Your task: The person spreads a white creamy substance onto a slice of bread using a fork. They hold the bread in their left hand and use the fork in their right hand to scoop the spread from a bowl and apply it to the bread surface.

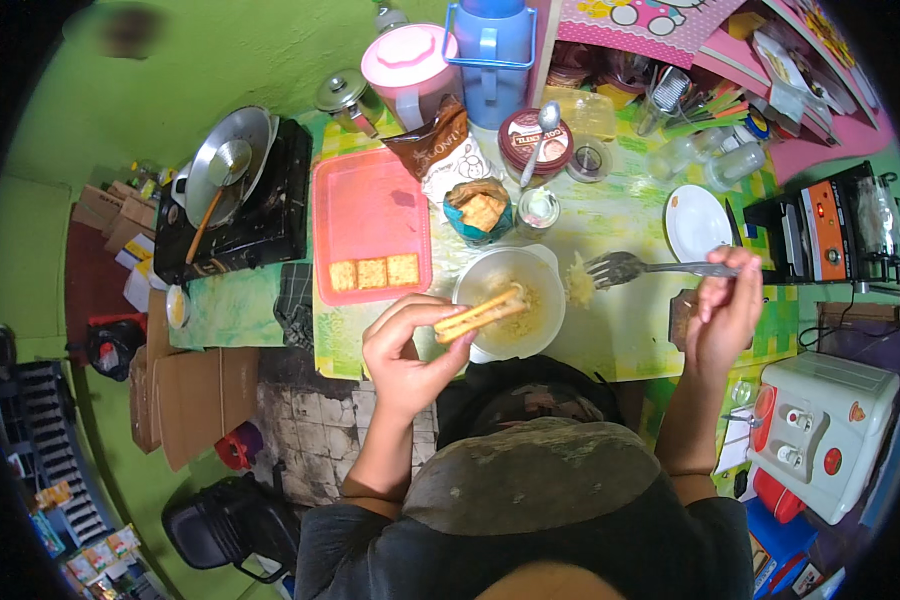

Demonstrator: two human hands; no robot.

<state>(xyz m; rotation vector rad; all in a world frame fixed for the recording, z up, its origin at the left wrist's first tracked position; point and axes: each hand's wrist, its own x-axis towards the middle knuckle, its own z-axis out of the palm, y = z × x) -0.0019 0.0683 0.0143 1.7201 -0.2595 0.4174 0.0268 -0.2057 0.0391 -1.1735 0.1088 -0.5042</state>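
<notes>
Between the thumb and fingers of my left hand (412,349) is a cracker sandwich (481,313) with a pale filling at its edge. It is held over a translucent plastic bowl (546,315) that has yellowish mash inside. My right hand (724,307) grips the handle of a fork (619,268). The fork's tines point left, and a lump of pale mash (579,281) is by their tips. Left of the bowl, a pink tray (371,210) carries 3 square crackers (373,274) along its near edge. An opened packet of crackers (481,210) stands behind the bowl.
A small jar (538,208) and a tub with a spoon on its lid (534,142) stand behind. A white plate (697,223) lies right. Farther left, a wok (229,169) sits on a black stove (285,187). A pink-lidded pitcher (412,64) and blue jug (493,67) stand near the wall.
</notes>
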